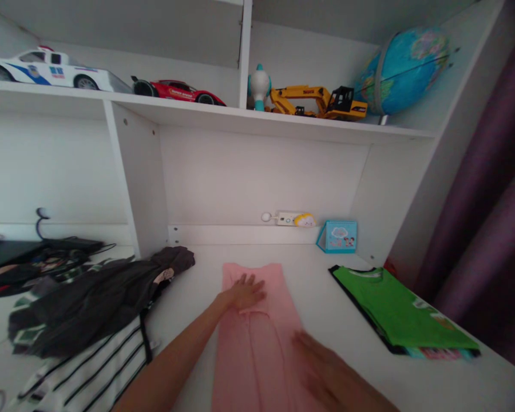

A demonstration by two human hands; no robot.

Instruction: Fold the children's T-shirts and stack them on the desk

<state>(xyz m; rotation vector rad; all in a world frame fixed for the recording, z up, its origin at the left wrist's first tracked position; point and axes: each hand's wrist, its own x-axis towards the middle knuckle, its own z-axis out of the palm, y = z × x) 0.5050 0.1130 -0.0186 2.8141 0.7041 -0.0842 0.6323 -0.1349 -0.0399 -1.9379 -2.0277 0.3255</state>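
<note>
A pink garment (257, 343) lies flat on the white desk (321, 303), folded into a long strip running toward me. My left hand (245, 292) rests flat on its far part, fingers spread. My right hand (321, 363) lies low on the garment's right edge, closer to me; it is blurred, with fingers stretched out and nothing held in it.
A pile of dark and striped clothes (90, 320) lies at the left. Folded green clothes (401, 312) are stacked at the right. A small blue box (339, 236) and a power strip (289, 218) stand by the back wall. Toy cars, an excavator and a globe (401, 71) fill the shelf above.
</note>
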